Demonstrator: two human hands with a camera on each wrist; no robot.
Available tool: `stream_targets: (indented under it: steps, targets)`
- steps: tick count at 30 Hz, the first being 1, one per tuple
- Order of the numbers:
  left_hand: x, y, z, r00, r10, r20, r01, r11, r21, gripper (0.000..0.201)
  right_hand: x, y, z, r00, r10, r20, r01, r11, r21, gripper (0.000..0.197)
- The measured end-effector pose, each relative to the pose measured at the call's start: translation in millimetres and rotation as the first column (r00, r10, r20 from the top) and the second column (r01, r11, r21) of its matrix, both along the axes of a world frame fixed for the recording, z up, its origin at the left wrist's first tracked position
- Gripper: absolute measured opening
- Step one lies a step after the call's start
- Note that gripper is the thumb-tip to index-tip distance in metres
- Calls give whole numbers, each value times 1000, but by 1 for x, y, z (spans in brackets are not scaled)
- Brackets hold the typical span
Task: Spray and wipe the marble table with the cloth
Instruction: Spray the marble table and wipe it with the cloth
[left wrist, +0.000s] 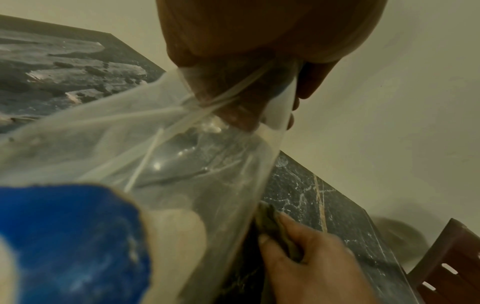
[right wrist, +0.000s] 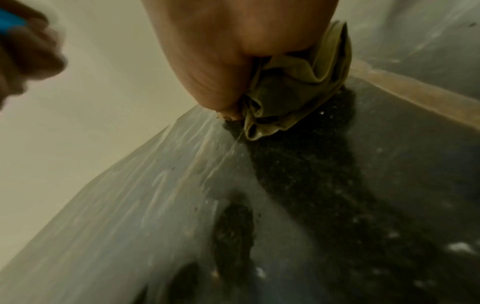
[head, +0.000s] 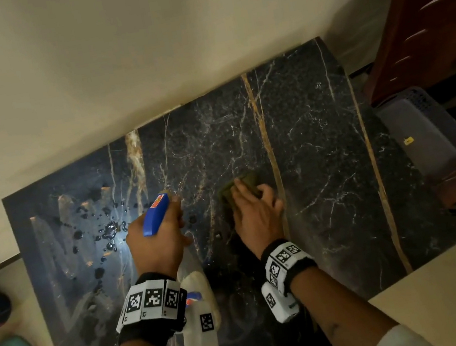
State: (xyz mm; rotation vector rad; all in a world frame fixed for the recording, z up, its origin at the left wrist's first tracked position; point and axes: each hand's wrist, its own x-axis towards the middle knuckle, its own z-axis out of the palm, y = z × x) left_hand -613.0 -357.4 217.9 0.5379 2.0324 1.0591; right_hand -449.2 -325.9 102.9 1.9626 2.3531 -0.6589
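**Cloth down on the marble, spray bottle held above it**

The right hand (head: 257,213) presses a bunched olive-green cloth (head: 241,185) flat against the dark, veined marble desk (head: 323,156), near the middle of the top and just left of a long golden vein. Its fingers (head: 243,190) lie over the cloth, curled enough to gather the fabric; from the right wrist view the cloth (right wrist: 293,88) is crumpled under the palm and touches the stone, with a darker streak on the marble below it.

The left hand (head: 156,239) grips a spray bottle (head: 197,313) by its neck, fingers wrapped round under the blue trigger head (head: 157,215), which points away from the person toward the far edge. The clear body of the bottle hangs down beneath the wrist, above the desk; in the left wrist view the translucent bottle (left wrist: 182,164) fills the frame, with a blue label at its lower part. Whether a finger is squeezing the trigger cannot be told.

Left of the bottle, droplets and wet smears (head: 103,230) glisten on the marble. The two hands are near each other but apart.

A cream wall (head: 140,51) runs behind the desk. To the right stand a reddish-brown chair (head: 430,18) and a grey perforated basket (head: 424,127)
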Motion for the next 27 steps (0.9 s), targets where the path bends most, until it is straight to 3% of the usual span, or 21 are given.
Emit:
stream_targets:
  steps: [2,4,9,11,12,14,16,17,19,22,24,25,27]
  targets:
    - [1,2,0,999,-37,-31,36,999,-13,30,6,0,-4,980,197,-3,-197,980,10,46]
    - [2,4,0,1000,-21,-14,21,1000,-5,30,18,13,-6,977,211,-9,-211,977,21,47]
    - [-2,3,2,1000,11,6,-11,1000,18,30,23,45,-9,978,-210,-7,210,976,55,48]
    - [-4,2,3,999,-30,-40,31,999,24,31,9,41,-7,967,-256,-4,255,965,65,46]
    - [-4,2,3,999,-30,-45,31,999,21,32,2,36,-7,977,-213,-6,213,975,62,46]
    - [-2,4,0,1000,3,-9,-2,1000,23,32,0,28,-10,1000,17,10,-17,998,66,46]
    - [1,8,-2,1000,7,-8,-7,1000,19,34,12,32,-11,969,245,31,-247,966,79,47]
    - [2,8,-3,1000,5,-12,-5,1000,16,34,19,40,-12,956,290,36,-292,953,79,48]
    - [3,10,-4,1000,10,0,-10,1000,18,34,29,55,-12,975,220,36,-222,973,66,48]
    - [0,12,-4,1000,-5,0,5,999,37,34,24,68,-14,998,-70,7,69,995,76,48]
    - [-2,12,-5,1000,-19,-10,19,1000,18,34,6,64,-12,983,-183,3,182,980,86,48]
    - [-2,13,-6,1000,-14,-11,14,1000,13,34,-2,60,-11,981,-194,-4,194,978,80,48]
    - [-1,14,-8,1000,-11,-10,12,1000,11,34,-12,51,-13,999,-49,0,49,996,69,47]
